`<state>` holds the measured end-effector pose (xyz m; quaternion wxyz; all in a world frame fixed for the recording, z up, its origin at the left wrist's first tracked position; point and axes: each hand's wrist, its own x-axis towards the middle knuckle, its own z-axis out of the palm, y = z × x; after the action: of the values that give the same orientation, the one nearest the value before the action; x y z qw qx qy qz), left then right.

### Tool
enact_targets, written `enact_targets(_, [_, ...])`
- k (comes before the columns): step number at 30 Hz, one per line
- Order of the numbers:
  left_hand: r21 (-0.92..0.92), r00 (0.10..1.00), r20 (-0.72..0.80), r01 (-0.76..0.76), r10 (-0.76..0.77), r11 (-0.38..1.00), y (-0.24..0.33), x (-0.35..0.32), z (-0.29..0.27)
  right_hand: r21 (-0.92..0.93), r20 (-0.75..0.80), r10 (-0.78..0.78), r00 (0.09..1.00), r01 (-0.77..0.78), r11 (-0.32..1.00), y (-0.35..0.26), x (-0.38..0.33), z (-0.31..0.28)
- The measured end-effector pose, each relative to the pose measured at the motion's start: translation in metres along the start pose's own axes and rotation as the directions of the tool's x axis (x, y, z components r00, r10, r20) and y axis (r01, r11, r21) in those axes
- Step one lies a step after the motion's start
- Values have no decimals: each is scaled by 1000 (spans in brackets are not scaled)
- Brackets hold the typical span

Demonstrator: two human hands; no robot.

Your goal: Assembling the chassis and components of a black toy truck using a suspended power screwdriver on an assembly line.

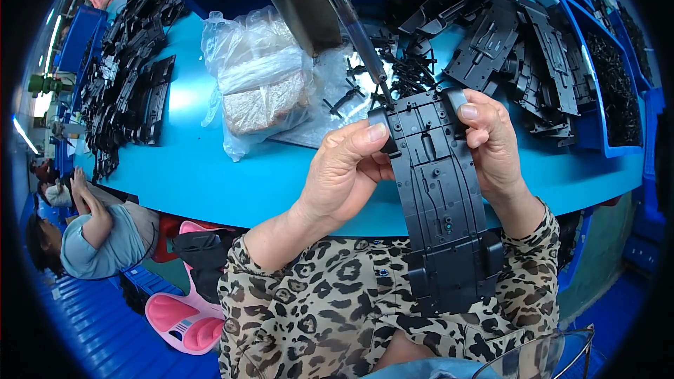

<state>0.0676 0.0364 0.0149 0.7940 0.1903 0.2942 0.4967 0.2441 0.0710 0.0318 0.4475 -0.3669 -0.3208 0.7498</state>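
Observation:
A long black plastic chassis plate [444, 193], like the underside of a toy car, is held up before my chest, its far end tipped toward the table. My left hand [345, 168] grips its far left corner, thumb on top and fingers beneath. At the far right corner my right hand [493, 139] is closed on it in the same way. A metal rod tool [361, 38] with a tan upper end slants down from above. Its narrow tip meets or hangs just over the plate's far left corner; contact is unclear.
Small black parts [414, 67] lie beyond the plate. A plastic-wrapped bundle [263, 91] sits left of them. Similar chassis plates [491, 45] are stacked at right beside a blue bin [602, 77]; more black parts [130, 77] line the left. A seated person [105, 238] is at left.

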Motion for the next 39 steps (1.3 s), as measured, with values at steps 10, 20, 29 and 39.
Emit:
enact_targets(10, [-14,1000,-18,-6,6,1000,1,0,1,33,12,0,1000,0,999,1,1,1])
enact_targets(20, [-37,1000,-18,0,0,999,0,1,-1,-7,21,9,1000,-8,1000,0,0,1])
enact_targets(29, [8,1000,16,-26,26,1000,1,-1,-2,-2,42,-4,999,4,1000,-1,0,3])
enact_targets(39, [50,993,95,-72,67,996,1,1,-10,22,41,6,999,-7,1000,3,5,-3])
